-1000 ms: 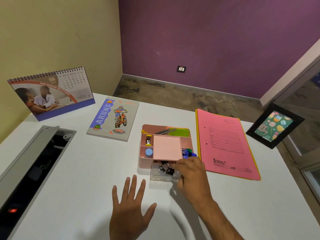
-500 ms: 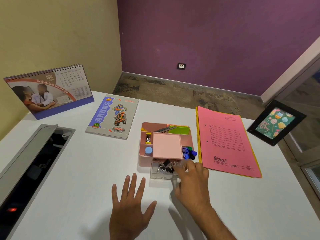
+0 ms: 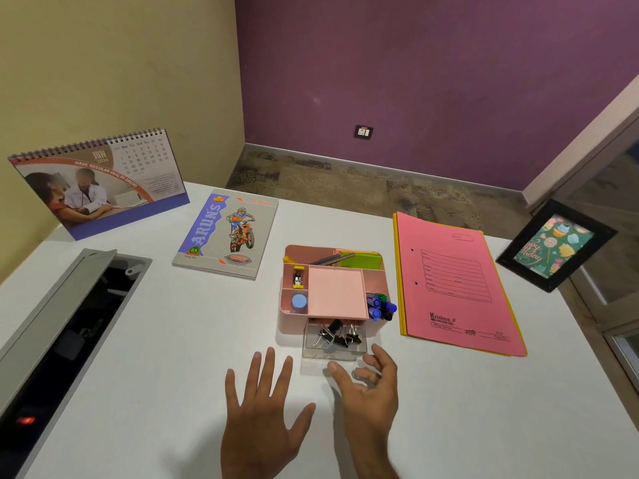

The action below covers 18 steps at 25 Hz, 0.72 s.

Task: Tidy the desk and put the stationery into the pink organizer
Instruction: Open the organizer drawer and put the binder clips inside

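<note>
While hands (image 3: pixel 311 402) hover, pink organizer (image 3: pixel 333 292) sits just beyond.

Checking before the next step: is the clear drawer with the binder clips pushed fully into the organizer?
No, the clear drawer sticks out from the pink organizer, its binder clips exposed.

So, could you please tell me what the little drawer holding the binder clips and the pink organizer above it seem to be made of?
The drawer looks like clear, glossy plastic: the white desk shows through its walls. The binder clips look like black painted metal with shiny wire handles. The pink organizer seems to be matte opaque moulded plastic, given its even colour and rounded corners.
</note>
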Each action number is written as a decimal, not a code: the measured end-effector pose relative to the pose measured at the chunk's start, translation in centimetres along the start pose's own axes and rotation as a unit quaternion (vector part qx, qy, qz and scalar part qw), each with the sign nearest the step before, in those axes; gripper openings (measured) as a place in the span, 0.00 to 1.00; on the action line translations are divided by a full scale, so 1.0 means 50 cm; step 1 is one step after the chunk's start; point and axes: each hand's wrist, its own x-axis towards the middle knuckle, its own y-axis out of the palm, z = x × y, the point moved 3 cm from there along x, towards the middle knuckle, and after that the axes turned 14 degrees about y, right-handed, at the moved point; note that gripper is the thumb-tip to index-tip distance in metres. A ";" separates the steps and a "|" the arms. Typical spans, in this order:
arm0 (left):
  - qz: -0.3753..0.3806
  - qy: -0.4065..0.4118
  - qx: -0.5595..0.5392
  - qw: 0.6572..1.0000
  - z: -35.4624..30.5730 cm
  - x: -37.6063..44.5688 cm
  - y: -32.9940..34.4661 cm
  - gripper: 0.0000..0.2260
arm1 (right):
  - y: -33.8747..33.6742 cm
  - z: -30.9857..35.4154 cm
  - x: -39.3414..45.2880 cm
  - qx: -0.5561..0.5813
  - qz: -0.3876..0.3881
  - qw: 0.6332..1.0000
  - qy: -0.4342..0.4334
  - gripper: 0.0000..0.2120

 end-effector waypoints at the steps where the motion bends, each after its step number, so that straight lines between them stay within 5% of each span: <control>1: 0.001 -0.002 0.000 1.000 0.000 0.000 -0.002 0.37 | 0.002 0.004 0.009 0.003 -0.003 1.000 -0.003 0.30; 6: 0.009 -0.011 -0.006 1.000 0.000 0.002 -0.007 0.38 | 0.006 0.018 0.049 0.013 -0.019 1.000 -0.006 0.18; 18: 0.000 -0.013 0.007 1.000 0.002 0.004 -0.001 0.38 | 0.032 0.022 0.111 0.020 -0.059 0.998 0.018 0.13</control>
